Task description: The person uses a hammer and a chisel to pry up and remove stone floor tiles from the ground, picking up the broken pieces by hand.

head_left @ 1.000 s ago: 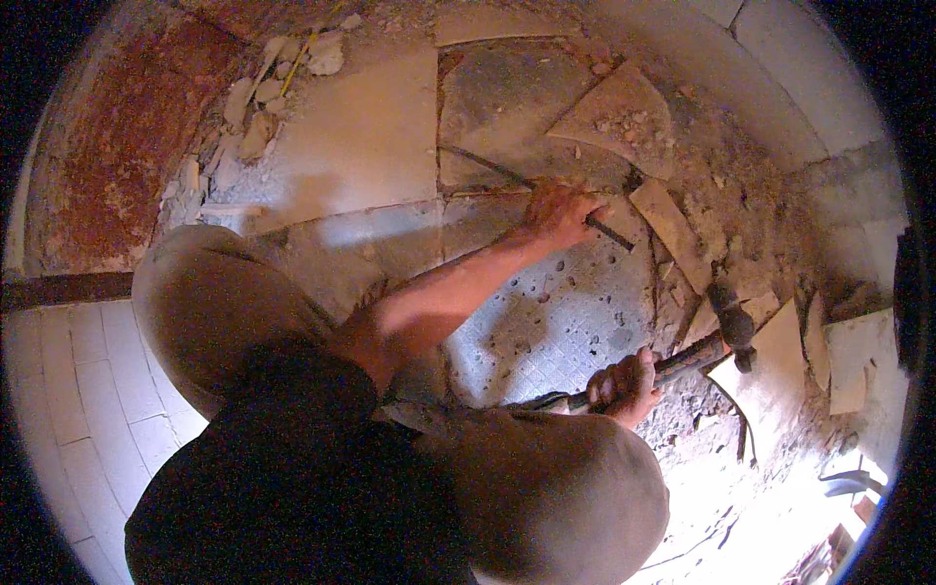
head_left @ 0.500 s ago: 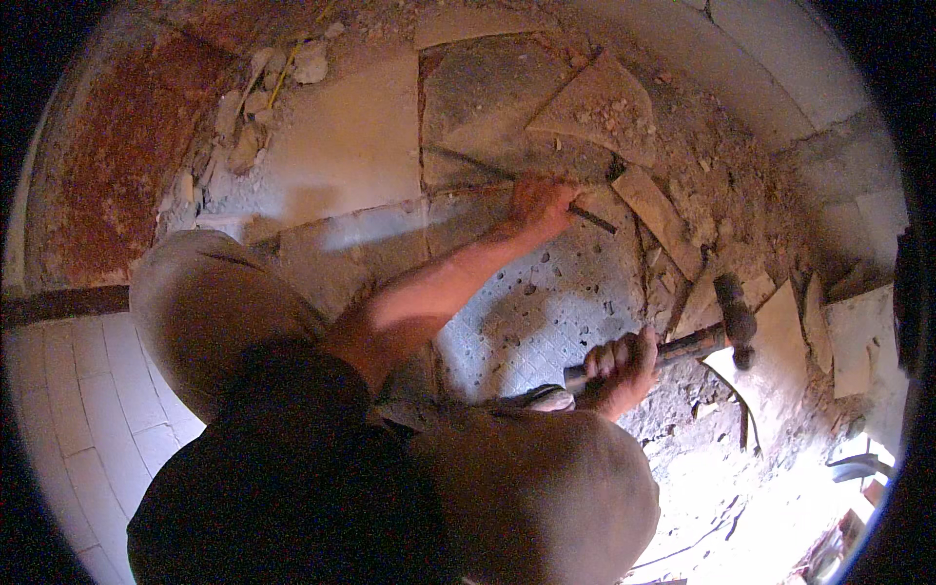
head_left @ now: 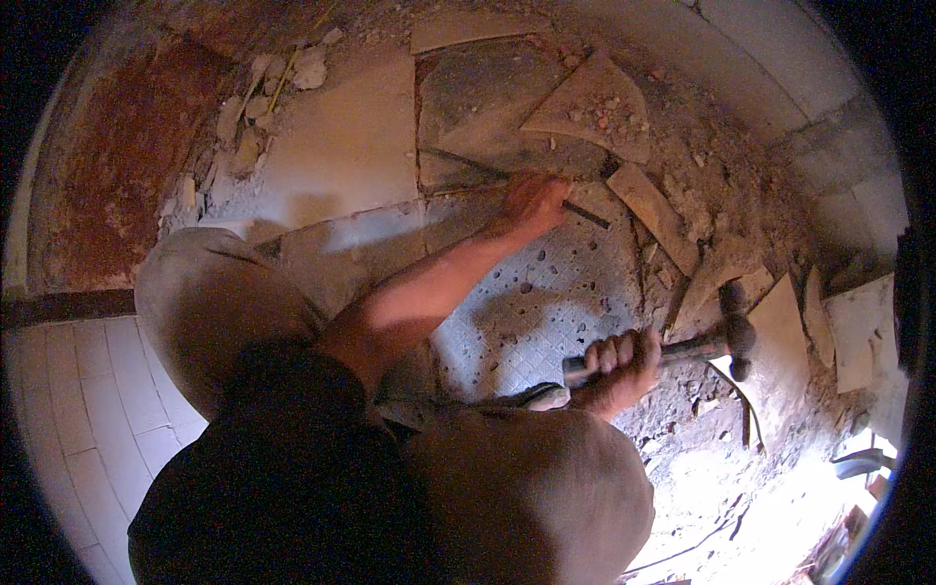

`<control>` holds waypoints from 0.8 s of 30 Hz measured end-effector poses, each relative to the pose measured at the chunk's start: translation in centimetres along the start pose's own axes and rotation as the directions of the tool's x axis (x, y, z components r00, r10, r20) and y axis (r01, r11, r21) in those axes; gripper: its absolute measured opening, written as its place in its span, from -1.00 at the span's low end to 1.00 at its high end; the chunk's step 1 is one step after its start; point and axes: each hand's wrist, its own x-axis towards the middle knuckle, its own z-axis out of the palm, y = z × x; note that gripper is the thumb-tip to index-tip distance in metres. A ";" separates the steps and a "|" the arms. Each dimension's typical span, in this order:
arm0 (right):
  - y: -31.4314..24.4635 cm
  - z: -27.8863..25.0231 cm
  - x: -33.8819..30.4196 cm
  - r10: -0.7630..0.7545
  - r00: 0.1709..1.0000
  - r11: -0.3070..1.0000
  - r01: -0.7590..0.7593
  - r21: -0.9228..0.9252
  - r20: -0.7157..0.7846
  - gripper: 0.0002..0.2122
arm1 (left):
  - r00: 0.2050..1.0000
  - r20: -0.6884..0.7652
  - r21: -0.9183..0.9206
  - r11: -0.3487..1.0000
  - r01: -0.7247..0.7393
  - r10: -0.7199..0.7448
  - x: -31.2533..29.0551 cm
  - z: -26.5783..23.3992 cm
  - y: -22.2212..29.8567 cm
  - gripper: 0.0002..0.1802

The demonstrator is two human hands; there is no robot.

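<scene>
My left hand [head_left: 534, 203] is closed around a thin dark metal rod that looks like a chisel [head_left: 589, 215]. One end of it sticks out to the right of my fist, above the bare grey slab [head_left: 531, 283]. Closer to me, my right hand [head_left: 620, 370] grips the handle of a hammer [head_left: 738, 333]. The hammer lies across the view with its head to the right, over broken tile and rubble, apart from the chisel. Most of the chisel's grip is hidden in my fingers.
Cracked tile pieces [head_left: 655, 218] and loose rubble [head_left: 721, 185] run along the right and far side. A large pale tile [head_left: 341, 146] lies at the far left. White planks [head_left: 97, 390] cover the floor at left. Bright light falls on the lower right ground.
The hammer head has dipped slightly, and the view has shifted a little. Both hands keep their grips, with the chisel in nearly the same place.
</scene>
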 end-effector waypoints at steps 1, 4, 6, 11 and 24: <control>0.8 0.9 -0.2 -0.036 0.999 0.995 0.033 -0.091 -0.032 -0.66 | 0.999 -0.026 -0.001 1.000 -0.020 0.020 0.2 0.4 0.5 -0.73; 2.4 1.1 -1.0 0.383 0.911 0.913 -0.350 -0.210 0.150 -0.83 | 0.984 -0.170 0.008 0.998 -0.059 0.060 -0.5 1.7 -1.8 -0.71; 2.0 0.7 -1.9 0.395 0.914 0.883 -0.349 -0.314 0.094 -0.91 | 0.991 -0.122 0.028 0.999 -0.046 0.049 -0.3 1.7 -2.7 -0.69; -0.4 -1.6 -2.2 0.180 0.977 0.982 -0.173 -0.070 0.118 -0.80 | 0.998 -0.038 0.086 0.996 -0.039 0.042 0.4 1.6 -1.9 -0.66; 1.1 -0.8 -2.7 0.366 0.907 0.924 -0.381 0.032 0.209 -0.89 | 0.976 -0.188 -0.008 0.993 -0.116 0.113 -0.2 1.6 -2.9 -0.68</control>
